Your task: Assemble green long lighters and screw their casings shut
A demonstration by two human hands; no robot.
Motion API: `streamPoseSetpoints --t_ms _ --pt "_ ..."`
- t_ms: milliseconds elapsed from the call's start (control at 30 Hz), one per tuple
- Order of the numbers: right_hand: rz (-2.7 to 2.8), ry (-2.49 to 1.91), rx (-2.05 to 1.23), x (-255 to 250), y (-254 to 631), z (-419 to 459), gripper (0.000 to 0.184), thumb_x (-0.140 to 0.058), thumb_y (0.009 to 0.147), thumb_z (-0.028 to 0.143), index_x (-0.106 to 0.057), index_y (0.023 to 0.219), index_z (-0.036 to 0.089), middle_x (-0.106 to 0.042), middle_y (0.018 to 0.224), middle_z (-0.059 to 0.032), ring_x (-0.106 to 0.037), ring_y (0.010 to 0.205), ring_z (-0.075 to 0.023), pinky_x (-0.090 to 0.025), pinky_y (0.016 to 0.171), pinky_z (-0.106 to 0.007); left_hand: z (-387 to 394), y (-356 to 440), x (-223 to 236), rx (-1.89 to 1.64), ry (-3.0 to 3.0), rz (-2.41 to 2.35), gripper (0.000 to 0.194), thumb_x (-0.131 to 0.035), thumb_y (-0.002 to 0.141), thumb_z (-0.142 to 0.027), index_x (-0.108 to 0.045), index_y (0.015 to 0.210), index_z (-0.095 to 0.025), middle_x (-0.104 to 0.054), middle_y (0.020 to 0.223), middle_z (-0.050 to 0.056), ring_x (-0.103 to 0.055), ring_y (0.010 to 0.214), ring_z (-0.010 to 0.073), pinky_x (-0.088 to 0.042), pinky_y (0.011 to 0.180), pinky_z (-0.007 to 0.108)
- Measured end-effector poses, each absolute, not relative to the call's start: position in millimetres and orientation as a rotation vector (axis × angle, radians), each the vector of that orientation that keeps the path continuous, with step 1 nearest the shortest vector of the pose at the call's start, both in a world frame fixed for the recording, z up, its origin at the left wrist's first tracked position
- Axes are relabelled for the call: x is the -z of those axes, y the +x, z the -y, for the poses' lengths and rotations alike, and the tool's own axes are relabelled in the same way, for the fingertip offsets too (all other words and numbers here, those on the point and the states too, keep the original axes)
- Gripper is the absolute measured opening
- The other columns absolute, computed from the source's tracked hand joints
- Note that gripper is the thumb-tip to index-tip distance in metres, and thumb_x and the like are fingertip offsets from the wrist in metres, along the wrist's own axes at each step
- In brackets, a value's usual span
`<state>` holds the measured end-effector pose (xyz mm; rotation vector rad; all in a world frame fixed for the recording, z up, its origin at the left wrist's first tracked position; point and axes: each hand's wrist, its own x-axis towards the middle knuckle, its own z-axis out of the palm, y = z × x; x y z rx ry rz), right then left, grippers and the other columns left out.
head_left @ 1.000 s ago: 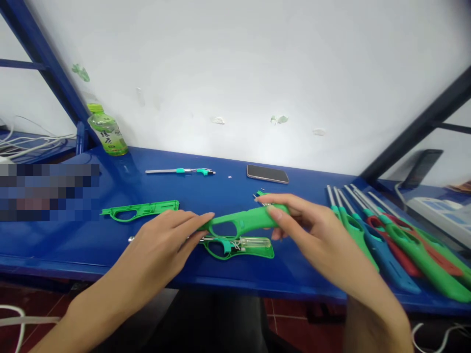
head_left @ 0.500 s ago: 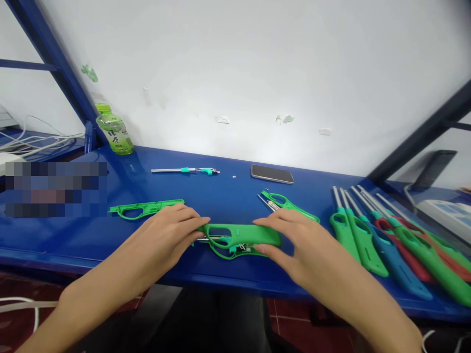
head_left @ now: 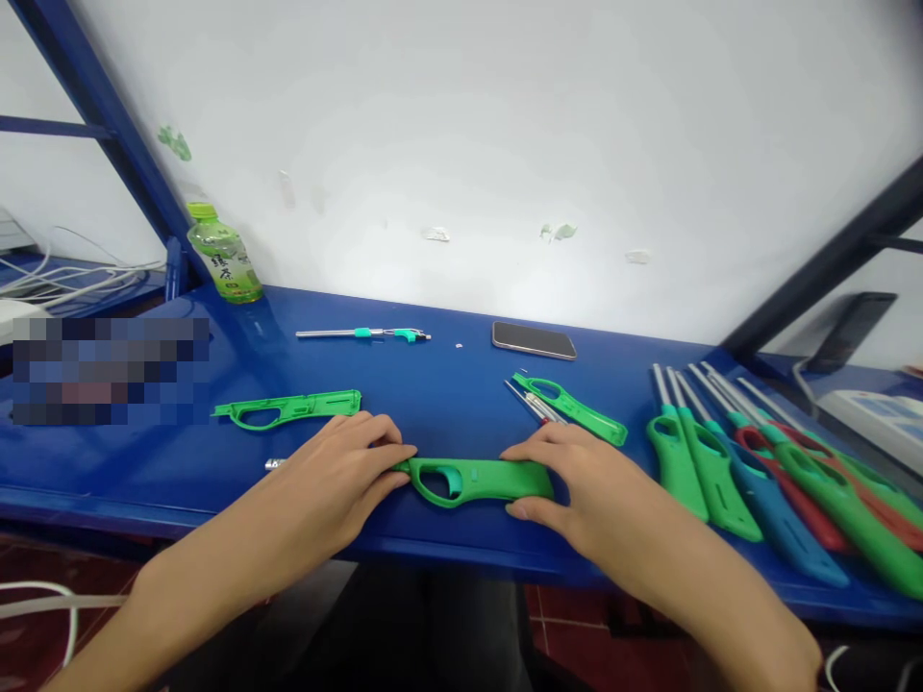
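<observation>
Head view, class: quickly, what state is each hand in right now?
Left hand: closed, pinching the narrow end of the green lighter.
Right hand: closed, gripping the wide end of the same green lighter.

free: between left shell [head_left: 317, 405] and right shell [head_left: 591, 419] | block front: green lighter [head_left: 497, 482] | right: lighter row [head_left: 779, 512] | back: phone [head_left: 534, 340]

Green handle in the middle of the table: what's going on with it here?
A person is holding the green handle with both bare hands, low over the blue table. The left hand pinches its narrow end and the right hand grips its wide end. A teal trigger shows in its opening. Beyond the hands lie a left shell piece and a right shell piece; coloured handles with metal tubes lie at the right.
</observation>
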<state>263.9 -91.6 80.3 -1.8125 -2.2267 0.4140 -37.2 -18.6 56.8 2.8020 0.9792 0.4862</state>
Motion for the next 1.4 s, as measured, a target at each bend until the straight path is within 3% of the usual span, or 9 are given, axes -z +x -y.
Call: streamPoseSetpoints --t_ms 167,367,600,933,1067,1400 --pt "2.215 -1.8 -0.454 -79 265 89 0.043 -0.084 0.091 0.025 -0.075 0.132 0.03 -0.074 0.131 -0.0065 -0.071 0.124 -0.0332 -0.058 0.108 -0.053 19 -37 -56 -0.456 2.823 -0.987 0.027 -0.051 0.113 -0.028 -0.075 0.125 -0.028 -0.07 0.122 0.005 -0.066 0.111 0.0242 -0.049 0.1 0.043" --pt "2.277 -1.712 -0.422 -77 265 86 0.029 -0.077 0.097 0.025 -0.077 0.125 0.03 -0.077 0.126 -0.0068 -0.074 0.118 -0.0334 -0.056 0.11 -0.057 18 -37 -56 -0.482 2.89 -0.949 0.029 -0.053 0.112 -0.024 -0.074 0.132 -0.028 -0.072 0.12 0.006 -0.065 0.112 0.0253 -0.047 0.102 0.044" --pt "2.289 -1.715 -0.396 -77 267 86 0.03 -0.077 0.097 0.027 -0.078 0.127 0.032 -0.08 0.126 -0.0069 -0.077 0.111 -0.0343 -0.062 0.1 -0.052 19 -35 -57 -0.512 2.832 -0.965 0.03 -0.054 0.11 -0.023 -0.076 0.128 -0.031 -0.071 0.116 0.004 -0.066 0.105 0.0231 -0.048 0.098 0.041" --pt "2.264 -1.832 -0.376 -86 260 87 0.031 -0.079 0.095 0.023 -0.081 0.126 0.028 -0.08 0.125 -0.0077 -0.078 0.11 -0.0345 -0.059 0.106 -0.056 22 -30 -62 -0.533 2.857 -0.943 0.037 -0.046 0.111 -0.02 -0.08 0.123 -0.024 -0.072 0.108 0.007 -0.066 0.095 0.0229 -0.051 0.087 0.038" --pt "2.183 -1.927 -0.355 -88 253 85 0.029 -0.085 0.089 0.02 -0.084 0.117 0.03 -0.083 0.118 -0.0055 -0.079 0.104 -0.0338 -0.062 0.096 -0.051 21 -26 -58 -0.54 2.906 -0.958 0.039 -0.044 0.11 -0.018 -0.081 0.12 -0.024 -0.071 0.101 0.007 -0.065 0.086 0.0213 -0.051 0.08 0.036" --pt "2.095 -2.069 -0.425 -94 246 86 0.03 -0.089 0.085 0.024 -0.086 0.113 0.036 -0.084 0.11 -0.0002 -0.078 0.097 -0.0327 -0.058 0.082 -0.046 32 -20 -53 -0.461 3.057 -1.032 0.051 -0.039 0.097 0.001 -0.076 0.126 -0.019 -0.071 0.1 0.009 -0.065 0.089 0.0256 -0.052 0.084 0.042"
